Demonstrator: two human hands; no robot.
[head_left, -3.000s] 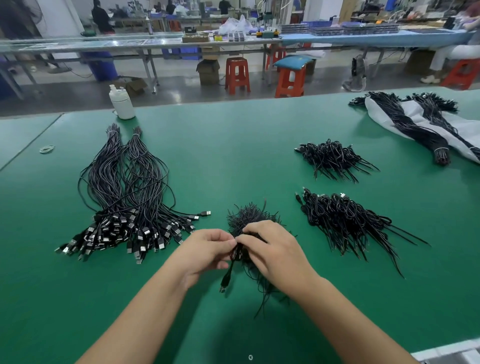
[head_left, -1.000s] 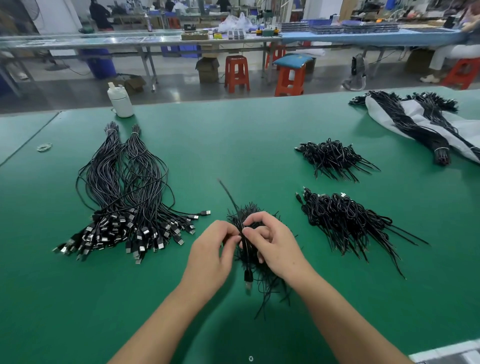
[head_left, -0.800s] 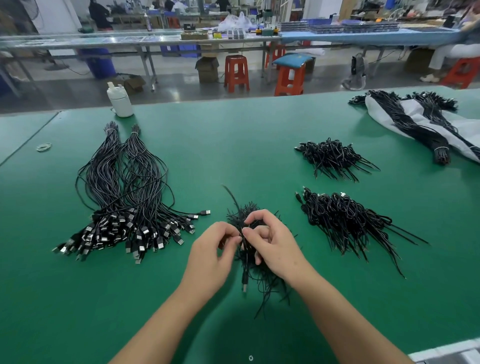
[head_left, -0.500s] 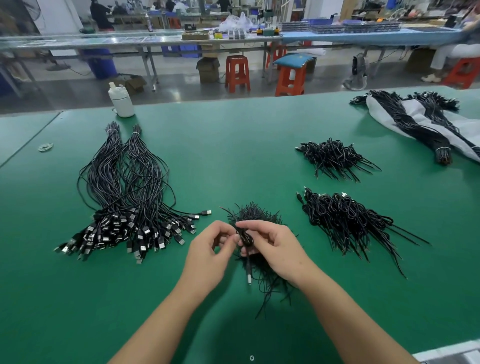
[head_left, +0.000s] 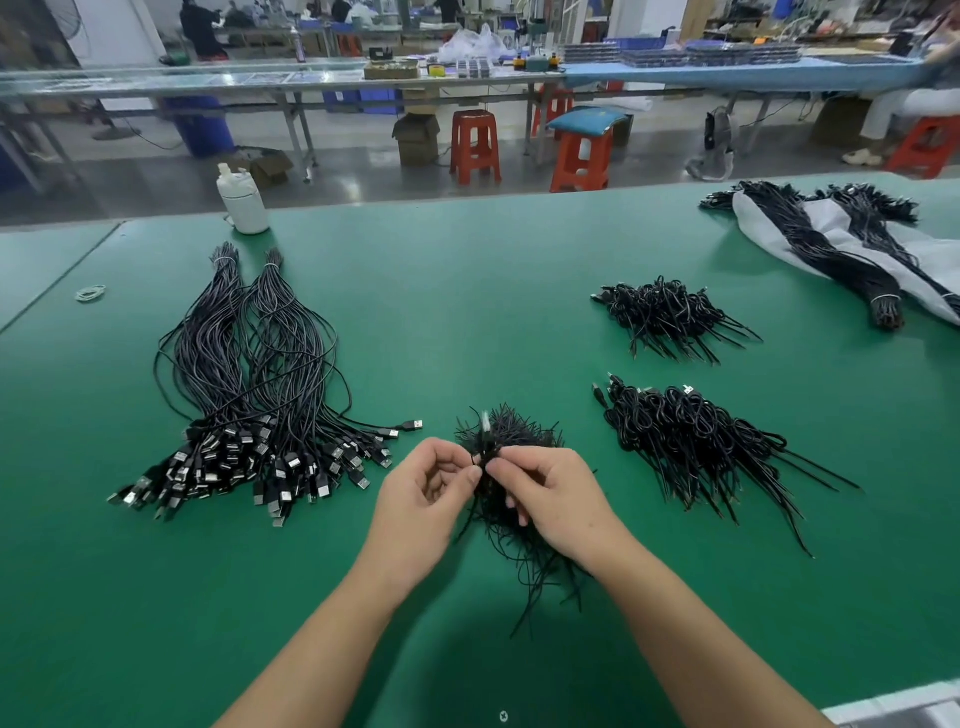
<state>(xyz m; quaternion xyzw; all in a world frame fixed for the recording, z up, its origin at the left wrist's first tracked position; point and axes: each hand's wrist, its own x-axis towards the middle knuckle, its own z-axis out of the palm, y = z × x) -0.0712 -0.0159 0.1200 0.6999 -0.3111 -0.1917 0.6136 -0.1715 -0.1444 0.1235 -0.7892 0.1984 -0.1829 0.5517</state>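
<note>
I see my left hand (head_left: 423, 499) and my right hand (head_left: 550, 499) both pinching one thin black cable (head_left: 485, 439) with thumb and first finger. It is just above the small black pile (head_left: 524, 435) on the green table (head_left: 467, 312), its plug pointing up.

Both bare forearms angled inward from below, left hand (head_left: 426, 493) and right hand (head_left: 550, 499) met fingertip to fingertip, thumbs and forefingers pinched one black cable (head_left: 487, 442), other fingers loosely curled.
</note>
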